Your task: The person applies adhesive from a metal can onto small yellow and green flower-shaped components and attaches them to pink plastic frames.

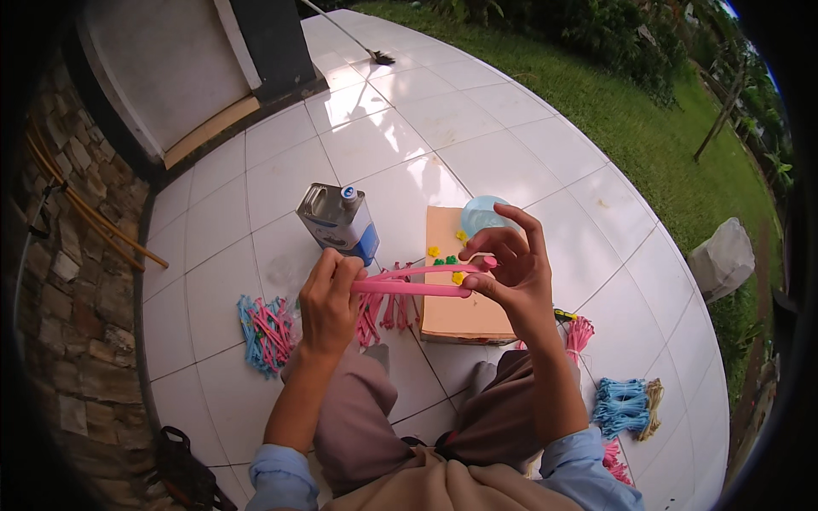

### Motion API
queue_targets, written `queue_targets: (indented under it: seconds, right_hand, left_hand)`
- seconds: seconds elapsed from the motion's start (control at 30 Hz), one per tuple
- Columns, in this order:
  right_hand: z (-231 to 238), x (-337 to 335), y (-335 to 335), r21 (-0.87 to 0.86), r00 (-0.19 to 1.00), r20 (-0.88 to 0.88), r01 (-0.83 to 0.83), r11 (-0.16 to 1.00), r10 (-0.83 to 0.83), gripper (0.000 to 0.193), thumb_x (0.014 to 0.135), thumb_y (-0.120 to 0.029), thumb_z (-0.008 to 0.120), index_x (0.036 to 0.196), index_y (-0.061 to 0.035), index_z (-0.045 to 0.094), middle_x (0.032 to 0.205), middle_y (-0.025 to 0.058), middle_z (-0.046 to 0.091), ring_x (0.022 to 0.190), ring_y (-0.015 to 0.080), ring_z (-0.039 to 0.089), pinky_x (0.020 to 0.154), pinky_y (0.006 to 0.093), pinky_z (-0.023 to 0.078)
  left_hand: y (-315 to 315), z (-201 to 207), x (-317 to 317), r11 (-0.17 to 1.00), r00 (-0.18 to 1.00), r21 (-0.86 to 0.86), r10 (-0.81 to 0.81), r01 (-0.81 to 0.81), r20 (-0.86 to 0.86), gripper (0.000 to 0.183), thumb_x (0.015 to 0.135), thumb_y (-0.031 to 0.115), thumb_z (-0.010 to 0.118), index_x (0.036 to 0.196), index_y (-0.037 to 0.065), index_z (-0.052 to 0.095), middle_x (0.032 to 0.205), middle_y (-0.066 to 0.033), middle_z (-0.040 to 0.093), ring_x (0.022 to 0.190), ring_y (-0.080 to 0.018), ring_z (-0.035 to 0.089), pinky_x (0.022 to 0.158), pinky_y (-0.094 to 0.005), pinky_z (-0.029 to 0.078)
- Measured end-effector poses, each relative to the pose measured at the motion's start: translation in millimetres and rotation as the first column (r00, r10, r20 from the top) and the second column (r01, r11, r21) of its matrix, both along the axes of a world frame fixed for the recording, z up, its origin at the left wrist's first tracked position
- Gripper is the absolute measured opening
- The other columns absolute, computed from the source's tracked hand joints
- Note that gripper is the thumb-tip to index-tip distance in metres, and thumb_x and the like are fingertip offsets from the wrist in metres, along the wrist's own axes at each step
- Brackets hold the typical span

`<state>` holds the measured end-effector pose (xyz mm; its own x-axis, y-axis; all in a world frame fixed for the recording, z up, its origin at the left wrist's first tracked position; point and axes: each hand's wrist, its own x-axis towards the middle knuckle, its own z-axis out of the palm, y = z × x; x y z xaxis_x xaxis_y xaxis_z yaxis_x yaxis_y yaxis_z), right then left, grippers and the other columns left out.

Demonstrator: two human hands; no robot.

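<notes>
Above my lap, my left hand point(331, 294) is closed in a fist around a pink strap point(400, 288) that is doubled over. Two lengths of it run rightward, one above the other. My right hand point(515, 268) is at their far ends, thumb against the lower end and fingers curved around the upper one, the other fingertips raised. Something small and pale shows at the upper end; its kind is unclear. Beneath the hands lies a tan cardboard box point(460, 315), carrying yellow flower-shaped pieces point(434, 252), green ones point(450, 261) and a pale blue round dish point(486, 213).
A metal can point(336, 220) with a blue cap stands behind my left hand. Pink and blue straps point(266, 332) lie left of my knees, more pink ones point(400, 307) by the box. Bundles of blue straps point(622, 404) and pink straps point(579, 334) rest at right.
</notes>
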<state>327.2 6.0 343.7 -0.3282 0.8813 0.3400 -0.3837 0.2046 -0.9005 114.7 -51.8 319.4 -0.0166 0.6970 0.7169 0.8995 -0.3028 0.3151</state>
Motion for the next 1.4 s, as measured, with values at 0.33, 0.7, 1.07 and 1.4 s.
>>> queue_targets:
  seconds: [0.33, 0.7, 1.07, 1.4]
  right_hand:
    - [-11.5, 2.9, 7.5, 0.199, 0.972, -0.027, 0.234, 0.952, -0.233, 0.067, 0.074, 0.013, 0.058, 0.129, -0.0068, 0.027, 0.084, 0.005, 0.049, 0.084, 0.0146, 0.057, 0.082, 0.0315, 0.049]
    - [-8.2, -0.6, 13.1, 0.092, 0.923, -0.016, 0.384, 0.919, -0.384, 0.079, 0.069, 0.017, 0.06, 0.133, -0.0078, 0.021, 0.095, 0.0066, 0.038, 0.088, 0.0205, 0.061, 0.083, 0.0342, 0.054]
    - [-34.0, 28.2, 43.4, 0.061, 0.926, 0.272, 0.255, 0.965, -0.262, 0.069, 0.074, 0.0, 0.066, 0.131, -0.0061, 0.028, 0.1, 0.0072, 0.056, 0.089, 0.015, 0.057, 0.085, 0.0316, 0.048]
    - [-155.7, 30.6, 72.1, 0.234, 0.564, 0.823, -0.222, 0.946, -0.072, 0.051, 0.072, 0.001, 0.064, 0.118, -0.0066, 0.041, 0.086, 0.0088, 0.058, 0.087, 0.023, 0.058, 0.078, 0.0347, 0.047]
  left_hand:
    - [8.7, -9.3, -11.7, 0.873, 0.622, -0.125, -0.229, 0.472, 0.749, 0.015, 0.092, 0.018, 0.046, 0.087, 0.004, 0.045, 0.071, -0.0043, 0.046, 0.053, -0.01, 0.042, 0.047, -0.0246, 0.035]
    - [-5.0, 8.5, -5.1, 0.744, 0.372, -0.207, -0.061, 0.636, 0.926, 0.035, 0.076, 0.003, 0.069, 0.077, 0.012, 0.035, 0.086, -0.0076, 0.056, 0.065, -0.0025, 0.045, 0.056, -0.0189, 0.041]
    - [-3.9, -14.6, -17.8, 0.825, 0.284, -0.202, 0.053, 0.527, 0.957, 0.03, 0.082, 0.002, 0.061, 0.072, 0.011, 0.034, 0.086, -0.0026, 0.054, 0.066, -0.0021, 0.044, 0.055, -0.0169, 0.039]
    - [9.9, -22.6, -8.0, 0.864, 0.244, -0.195, 0.086, 0.465, 0.966, 0.034, 0.084, 0.005, 0.059, 0.067, 0.013, 0.031, 0.085, -0.0002, 0.052, 0.058, 0.0003, 0.038, 0.045, -0.0164, 0.031]
